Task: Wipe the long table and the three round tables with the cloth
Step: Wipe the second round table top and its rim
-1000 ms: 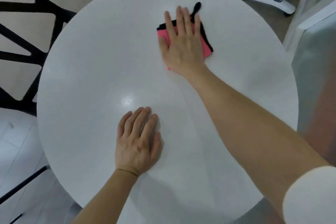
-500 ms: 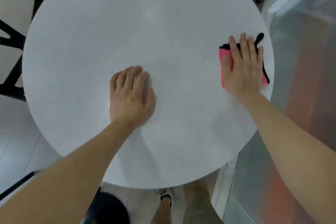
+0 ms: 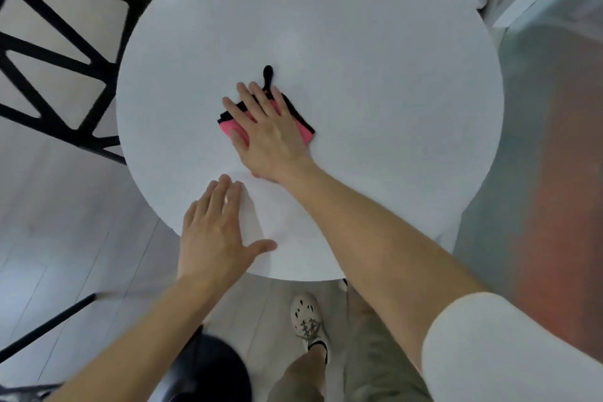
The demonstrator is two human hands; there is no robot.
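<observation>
A person's right hand [image 3: 269, 134] is pressing flat, fingers straight and spread, on a folded pink cloth with black trim [image 3: 305, 122] lying near the middle of a round white table [image 3: 391, 108]. Their left hand [image 3: 217, 232] is resting open, gripping nothing, on the table's near edge. A black chair [image 3: 62, 52] is standing to the left.

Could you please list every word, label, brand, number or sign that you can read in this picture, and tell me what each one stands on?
No text can be read anywhere in this view.
The round table has a plain white top.
The pink cloth under the right hand shows only black edging, no visible label.
The white shoe shows no readable brand.
</observation>
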